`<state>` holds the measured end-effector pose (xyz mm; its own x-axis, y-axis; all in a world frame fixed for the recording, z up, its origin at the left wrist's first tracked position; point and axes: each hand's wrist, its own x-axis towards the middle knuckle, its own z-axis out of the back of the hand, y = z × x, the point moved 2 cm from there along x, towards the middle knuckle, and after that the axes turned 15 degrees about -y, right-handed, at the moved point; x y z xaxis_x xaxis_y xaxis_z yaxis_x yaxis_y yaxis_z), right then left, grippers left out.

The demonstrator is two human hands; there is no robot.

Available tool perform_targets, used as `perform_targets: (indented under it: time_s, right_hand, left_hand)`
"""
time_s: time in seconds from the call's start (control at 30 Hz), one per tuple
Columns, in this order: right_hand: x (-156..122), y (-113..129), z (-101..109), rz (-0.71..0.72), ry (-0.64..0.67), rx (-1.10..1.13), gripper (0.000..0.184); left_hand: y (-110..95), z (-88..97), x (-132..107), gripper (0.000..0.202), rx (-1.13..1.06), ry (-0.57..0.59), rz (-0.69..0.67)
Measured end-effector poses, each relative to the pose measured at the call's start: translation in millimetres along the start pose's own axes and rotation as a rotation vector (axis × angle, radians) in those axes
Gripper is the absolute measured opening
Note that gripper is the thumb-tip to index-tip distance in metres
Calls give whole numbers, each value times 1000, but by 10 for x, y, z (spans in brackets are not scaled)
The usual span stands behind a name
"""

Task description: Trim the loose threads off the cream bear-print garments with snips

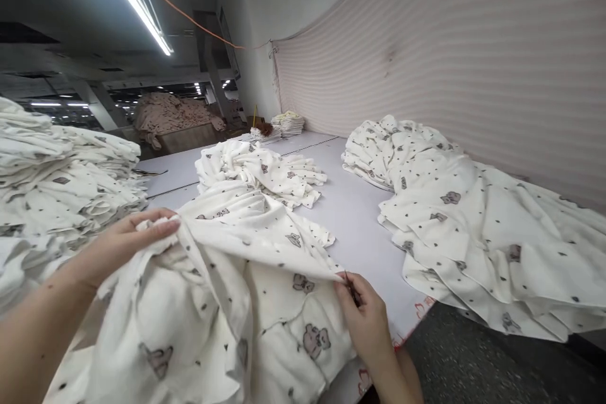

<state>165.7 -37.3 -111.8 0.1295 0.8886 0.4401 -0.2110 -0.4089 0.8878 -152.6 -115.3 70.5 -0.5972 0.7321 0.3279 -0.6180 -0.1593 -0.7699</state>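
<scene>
White fabric point(208, 303) printed with grey bears and small dark dots lies bunched in front of me. My left hand point(146, 233) pinches a folded edge of it at the upper left, thumb and fingers closed. At the right end of that stretched edge, my right hand point(362, 309) is closed on the cloth. A small dark pointed tool point(351, 287), which looks like thread snips, also sits in my right hand, mostly hidden by the fingers. Between both hands the edge runs fairly taut. More of the same printed cloth point(260, 167) lies heaped just beyond.
A tall stack of printed cloth point(71, 183) stands at the left. Another long pile point(454, 214) lies on the right, partly over the table's edge. Folded pieces point(288, 124) sit at the far end of the pale table point(360, 214). A striped cloth sheet point(440, 57) hangs along the right.
</scene>
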Motion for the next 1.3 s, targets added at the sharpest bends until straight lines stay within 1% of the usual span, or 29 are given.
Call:
perform_targets:
  time_s: [0.07,0.1,0.13,0.17,0.23,0.27,0.33,0.37,0.4,0.43,0.47,0.5,0.57,0.6,0.67,0.7,0.73,0.77,0.83,0.9,1.0,1.1,1.2,1.3]
  right_hand:
    - [-50,74,-21,-12,47,41,20]
    - [-81,110,-42,-25,62,68,19]
    - [-112,145,-68,-39,68,97,19]
    - [-144,181,-95,-54,64,125,18]
    - [-201,263,-141,-61,51,176,16]
    - [-226,309,-158,-46,46,197,15]
    - [-272,405,-179,1,47,229,14]
    - [-295,448,-184,30,56,237,15]
    - [-318,484,-187,61,65,239,15]
    - [-344,510,-188,90,71,237,16]
    - [-374,521,-187,116,76,234,16]
    - [-408,516,-184,136,77,233,17]
    - [-488,449,-163,118,55,244,16]
    - [-527,390,-144,66,34,254,19]
    - [-588,249,-82,-86,-3,261,31]
    - [-601,185,-40,-158,-10,252,35]
    - [-600,137,7,-205,7,235,33]
    - [-584,109,58,-214,45,210,27]
    - [-522,114,162,-151,148,143,15]
    - [-457,165,255,-65,230,88,11]
    - [-409,258,337,35,244,37,19]
    - [-407,339,323,120,271,-11,28]
    - [-393,426,266,157,335,17,24]
    - [-363,505,235,158,353,-2,18]
  left_hand:
    - [-28,88,27,41,155,39,12]
    - [-56,96,9,43,209,38,-5]
    - [-92,75,-31,42,214,24,-41]
    - [-128,19,-93,39,179,39,-76]
    - [-188,-170,-269,32,49,113,-144]
    - [-209,-294,-374,31,-32,174,-169]
    - [-234,-573,-604,25,-116,340,-200]
    - [-246,-716,-724,16,-121,451,-240]
    - [-253,-850,-839,6,-97,537,-265]
    - [-260,-970,-945,20,-73,602,-312]
    - [-265,-1073,-1037,34,-43,634,-378]
    - [-263,-1156,-1111,38,-12,628,-443]
    - [-236,-1271,-1212,35,18,570,-576]
    - [-208,-1305,-1241,32,18,534,-634]
    - [-129,-1336,-1271,29,8,470,-729]
    - [-85,-1337,-1276,29,6,440,-766]
    - [-41,-1332,-1277,29,10,408,-791]
    - [-2,-1322,-1277,29,15,374,-806]
    - [55,-1295,-1282,30,10,323,-829]
    - [81,-1269,-1294,29,-16,307,-850]
    - [84,-1242,-1304,30,-58,286,-840]
    - [77,-1233,-1301,31,-89,267,-822]
    - [85,-1239,-1293,32,-90,286,-837]
    - [103,-1237,-1282,35,-69,322,-851]
